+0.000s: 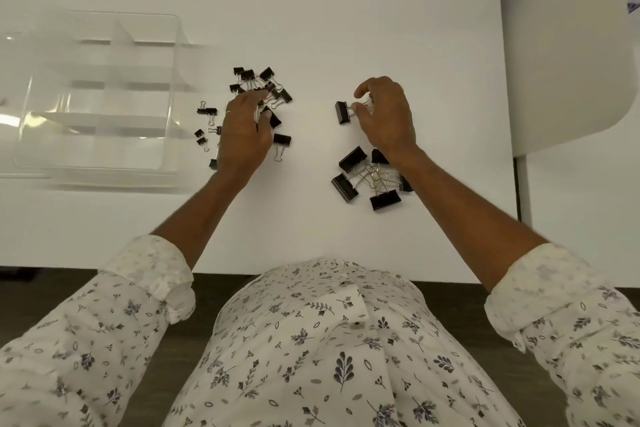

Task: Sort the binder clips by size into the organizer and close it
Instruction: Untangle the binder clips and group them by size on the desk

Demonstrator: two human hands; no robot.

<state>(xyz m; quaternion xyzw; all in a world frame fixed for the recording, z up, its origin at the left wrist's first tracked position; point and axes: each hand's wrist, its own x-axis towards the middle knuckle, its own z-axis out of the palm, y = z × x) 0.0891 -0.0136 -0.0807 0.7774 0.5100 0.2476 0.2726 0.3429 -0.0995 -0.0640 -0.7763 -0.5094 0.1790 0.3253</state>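
- The step looks like sorting: the black metal binder clips are being split into piles on the white table (311,28), and none are in the box yet.
- The right hand (384,114) pinches the thin silver wire handle of one big black clip (343,112), just above the pile of big clips (370,177).
- The left hand (244,130) lies curled over the heap of mixed small and middle clips (259,85); I cannot tell if it holds one.
- The clear plastic organizer box (97,97) sits open and empty to the left, with see-through walls making little rooms.
- Next, I think, each pile must go into its own room, then the lid shuts.
- The clips are hard and shiny, with springy wire loops that tangle together.
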